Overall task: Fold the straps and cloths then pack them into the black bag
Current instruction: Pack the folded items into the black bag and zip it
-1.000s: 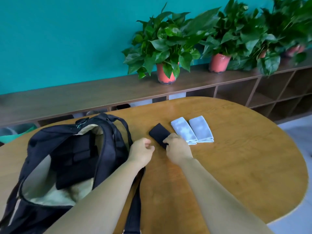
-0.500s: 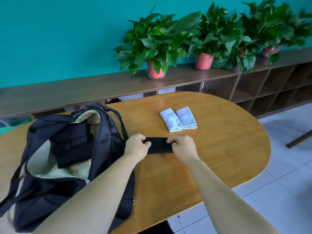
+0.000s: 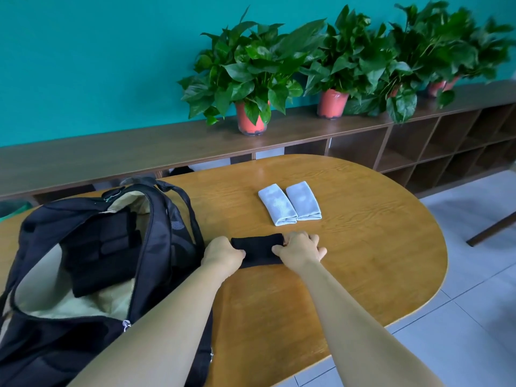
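A folded black cloth (image 3: 258,250) lies on the wooden table just right of the open black bag (image 3: 92,255). My left hand (image 3: 222,254) grips its left end. My right hand (image 3: 300,251) holds its right end, thumb on the near side and fingers spread on the table beyond it. Folded black straps (image 3: 103,247) sit inside the bag on its beige lining. Two folded grey cloths (image 3: 289,203) lie side by side farther back on the table.
The round-ended table (image 3: 377,247) drops off to tiled floor on the right and near side. A long low shelf (image 3: 139,155) with several potted plants (image 3: 251,74) runs behind it along a teal wall.
The black cloth was picked up from beside the grey cloths and brought nearer, next to the bag. Both hands now hold its two ends, and my right fingers have spread onto the table.
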{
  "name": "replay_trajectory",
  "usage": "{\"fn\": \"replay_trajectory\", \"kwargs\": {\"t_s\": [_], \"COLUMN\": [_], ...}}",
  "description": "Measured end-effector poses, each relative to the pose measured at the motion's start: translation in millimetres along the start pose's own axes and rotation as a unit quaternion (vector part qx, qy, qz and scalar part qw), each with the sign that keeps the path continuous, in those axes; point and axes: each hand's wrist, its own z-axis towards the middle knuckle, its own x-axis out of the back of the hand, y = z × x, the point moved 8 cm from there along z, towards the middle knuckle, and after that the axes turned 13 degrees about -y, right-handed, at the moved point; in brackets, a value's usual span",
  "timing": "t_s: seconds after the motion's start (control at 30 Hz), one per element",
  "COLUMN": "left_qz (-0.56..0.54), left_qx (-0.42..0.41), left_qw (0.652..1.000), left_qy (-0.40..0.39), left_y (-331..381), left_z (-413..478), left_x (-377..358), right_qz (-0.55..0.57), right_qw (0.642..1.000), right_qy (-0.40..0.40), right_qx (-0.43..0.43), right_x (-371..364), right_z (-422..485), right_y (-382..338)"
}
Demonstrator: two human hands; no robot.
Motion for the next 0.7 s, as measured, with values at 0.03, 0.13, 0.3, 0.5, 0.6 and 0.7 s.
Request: {"fn": "replay_trajectory", "kwargs": {"t_s": [0.03,0.13,0.3,0.5,0.6,0.7], "left_qz": [-0.009,-0.048,-0.129,-0.154,-0.165,-0.196], "left_qx": [-0.001,-0.021,-0.076,-0.130,-0.135,-0.117], "left_qw": [1.000,0.999,0.989,0.979,0.976,0.973], "left_qy": [-0.003,-0.011,-0.004,0.015,0.033,0.040], "left_y": [0,3,17,30,14,-19], "left_z": [0,-3,-31,-87,-113,-137], "left_x": [0,3,17,63,100,137], "right_qz": [0.013,0.043,0.065,0.072,0.076,0.053], "right_qw": [1.000,0.999,0.997,0.993,0.988,0.984], "right_qy": [-0.001,0.003,0.027,0.054,0.035,0.025], "right_qx": [0.006,0.025,0.033,0.082,0.128,0.169], "right_x": [0,2,21,58,56,40], "right_z": [0,-5,-26,-64,-81,-102], "right_y": [-1,-1,-8,-53,-91,-136]}}
